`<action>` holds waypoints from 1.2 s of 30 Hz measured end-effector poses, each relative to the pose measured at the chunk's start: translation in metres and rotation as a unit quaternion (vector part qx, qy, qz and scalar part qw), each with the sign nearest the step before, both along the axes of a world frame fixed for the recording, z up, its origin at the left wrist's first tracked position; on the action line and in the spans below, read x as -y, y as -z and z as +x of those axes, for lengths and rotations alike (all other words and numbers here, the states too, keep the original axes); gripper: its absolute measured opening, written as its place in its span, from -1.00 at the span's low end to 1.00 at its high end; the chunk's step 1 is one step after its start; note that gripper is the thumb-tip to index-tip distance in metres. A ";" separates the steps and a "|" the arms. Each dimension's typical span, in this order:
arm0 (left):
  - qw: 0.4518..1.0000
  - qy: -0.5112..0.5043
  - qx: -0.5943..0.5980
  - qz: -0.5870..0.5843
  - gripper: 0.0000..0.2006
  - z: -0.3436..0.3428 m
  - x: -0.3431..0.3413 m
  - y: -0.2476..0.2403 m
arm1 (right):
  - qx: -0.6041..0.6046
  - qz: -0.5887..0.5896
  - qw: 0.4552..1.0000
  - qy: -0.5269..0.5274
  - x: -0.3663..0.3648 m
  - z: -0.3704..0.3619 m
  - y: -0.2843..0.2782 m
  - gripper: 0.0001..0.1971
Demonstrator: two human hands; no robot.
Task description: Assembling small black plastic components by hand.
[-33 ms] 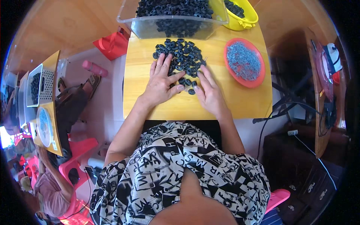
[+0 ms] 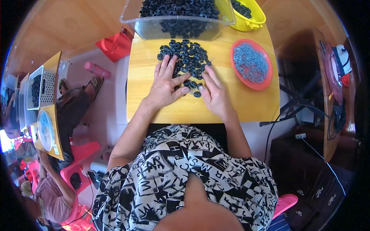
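A loose heap of small black plastic parts [image 2: 190,52] lies on the yellow wooden table [image 2: 140,73], in front of me. My left hand [image 2: 165,85] rests at the heap's left edge, fingers spread and their tips touching the parts. At the right edge lies my right hand [image 2: 216,94], its fingers stretched apart and no part gripped. A few black parts [image 2: 193,84] sit between the two hands. Near the right fingertips a thin metal pin [image 2: 211,59] sticks out by the heap.
Behind the heap stands a clear plastic bin [image 2: 177,32] filled with black parts. A yellow basket [image 2: 259,21] is beside it. To the right, a red plate [image 2: 270,71] holds small silvery metal pieces [image 2: 249,63]. Another person [image 2: 54,192] sits at a table on the left.
My right hand's fingers have shifted very slightly at the heap's edge. My left hand and everything else look the same.
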State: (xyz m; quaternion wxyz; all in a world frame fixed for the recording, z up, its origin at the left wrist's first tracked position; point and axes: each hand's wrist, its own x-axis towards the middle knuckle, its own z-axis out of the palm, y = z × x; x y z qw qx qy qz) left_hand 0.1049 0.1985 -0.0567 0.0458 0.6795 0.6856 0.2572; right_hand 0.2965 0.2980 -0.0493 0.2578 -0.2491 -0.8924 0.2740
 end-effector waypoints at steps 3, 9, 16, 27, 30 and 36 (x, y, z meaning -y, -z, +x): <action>0.996 0.002 0.066 0.053 -0.54 -0.006 -0.004 0.005 | -0.063 -0.032 0.997 0.009 -0.015 -0.017 -0.002 -0.66; 0.960 -0.084 0.228 0.139 -0.62 -0.015 0.000 0.011 | 0.095 0.133 0.986 -0.028 -0.024 -0.047 -0.012 -0.59; 0.952 -0.087 0.264 0.129 -0.64 -0.010 -0.001 0.008 | 0.044 0.114 0.992 -0.038 -0.018 -0.057 -0.035 -0.57; 0.955 -0.085 0.251 0.135 -0.60 -0.015 -0.002 0.005 | -0.407 -0.113 0.766 -0.485 0.058 -0.106 -0.223 -0.70; 0.957 -0.080 0.246 0.134 -0.62 -0.017 -0.005 0.003 | -0.410 -0.243 0.652 -0.589 0.049 -0.111 -0.249 -0.69; 0.935 -0.078 0.339 0.075 -0.65 -0.024 0.011 0.014 | -0.094 0.027 0.777 -0.621 -0.008 -0.168 -0.208 -0.67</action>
